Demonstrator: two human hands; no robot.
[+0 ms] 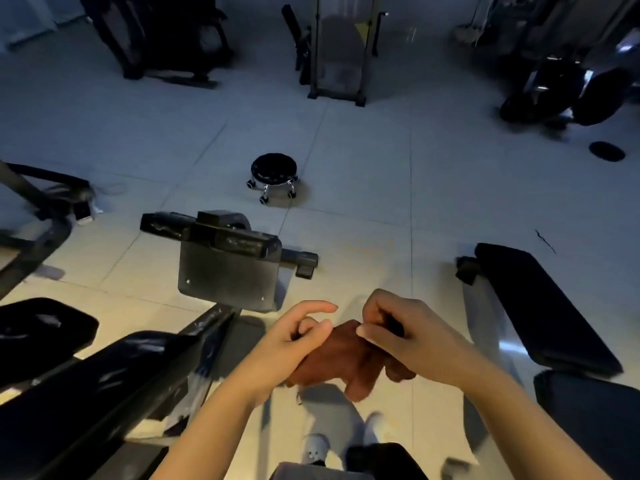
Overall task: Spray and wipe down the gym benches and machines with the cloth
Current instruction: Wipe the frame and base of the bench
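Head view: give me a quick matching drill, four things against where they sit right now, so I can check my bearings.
Things:
1. cloth
2. wheeled stool
3. black bench pad
4. foot plate

Places:
A. right of the hands
B. far out on the tiled floor, centre
C. held between both hands
D. just ahead and left of the hands

Pairs: 1-C, 2-B, 3-A, 4-D

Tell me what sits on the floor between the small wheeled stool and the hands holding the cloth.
In the head view, a dark machine footplate lies between the wheeled stool and the left hand and right hand gripping the brown cloth; otherwise bare floor tiles.
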